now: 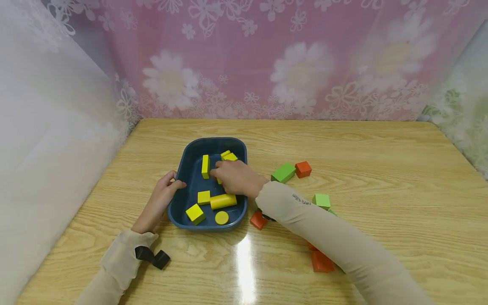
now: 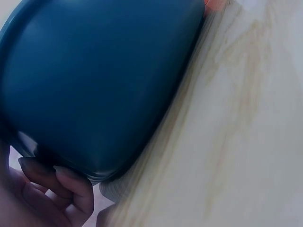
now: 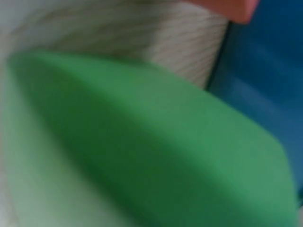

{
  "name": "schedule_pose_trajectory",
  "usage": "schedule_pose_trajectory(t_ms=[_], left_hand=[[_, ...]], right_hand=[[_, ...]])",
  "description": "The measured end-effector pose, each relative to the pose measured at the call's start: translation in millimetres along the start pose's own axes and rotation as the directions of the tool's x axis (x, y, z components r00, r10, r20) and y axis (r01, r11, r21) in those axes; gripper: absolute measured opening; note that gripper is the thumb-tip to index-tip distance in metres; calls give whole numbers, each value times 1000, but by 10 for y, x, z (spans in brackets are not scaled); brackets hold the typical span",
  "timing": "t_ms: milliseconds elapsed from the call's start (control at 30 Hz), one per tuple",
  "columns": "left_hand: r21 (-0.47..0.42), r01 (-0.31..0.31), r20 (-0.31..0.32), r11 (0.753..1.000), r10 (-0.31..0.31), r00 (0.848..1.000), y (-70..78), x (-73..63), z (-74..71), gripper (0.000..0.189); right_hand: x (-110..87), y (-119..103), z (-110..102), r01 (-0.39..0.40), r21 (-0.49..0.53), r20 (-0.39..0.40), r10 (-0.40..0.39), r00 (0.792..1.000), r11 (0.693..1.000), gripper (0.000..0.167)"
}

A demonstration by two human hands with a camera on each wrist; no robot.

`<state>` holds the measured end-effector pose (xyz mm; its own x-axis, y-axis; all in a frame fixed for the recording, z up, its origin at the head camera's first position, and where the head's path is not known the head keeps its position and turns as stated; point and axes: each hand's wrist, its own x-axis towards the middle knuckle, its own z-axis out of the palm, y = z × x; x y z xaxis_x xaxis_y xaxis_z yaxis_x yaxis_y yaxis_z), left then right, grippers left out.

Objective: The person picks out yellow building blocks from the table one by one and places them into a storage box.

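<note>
My left hand grips the left wall of a dark blue plastic tray, thumb over the rim. Its curled fingers show against the outside of the tray in the left wrist view. My right hand is inside the tray, over its right half, fingers pointing down and left. A yellow block shows partly under those fingers; whether they pinch it is hidden. Around it in the tray are an upright yellow block, yellow cubes, a yellow cylinder and a yellow disc.
Right of the tray lie a green block, a red cube, a light green cube and red blocks, some partly under the right sleeve. A red block sits near the tray's right wall. A green block fills the right wrist view.
</note>
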<state>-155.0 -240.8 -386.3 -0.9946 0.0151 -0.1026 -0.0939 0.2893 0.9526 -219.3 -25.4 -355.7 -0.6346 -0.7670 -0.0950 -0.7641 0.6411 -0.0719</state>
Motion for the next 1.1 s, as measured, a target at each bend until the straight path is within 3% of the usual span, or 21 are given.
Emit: schedule_pose_trajectory(t_ms=[500,1100], left_hand=[[10,3,-15,1000,-3,1000,-27,19,14,8],[2,0,-1,1000,0,1000,-18,7,9,9]], right_hand=[[18,-1,17,-17,-7,8,17,1000,1000,28],[-22,14,23,-19,-8,-39,19,999,1000,23]])
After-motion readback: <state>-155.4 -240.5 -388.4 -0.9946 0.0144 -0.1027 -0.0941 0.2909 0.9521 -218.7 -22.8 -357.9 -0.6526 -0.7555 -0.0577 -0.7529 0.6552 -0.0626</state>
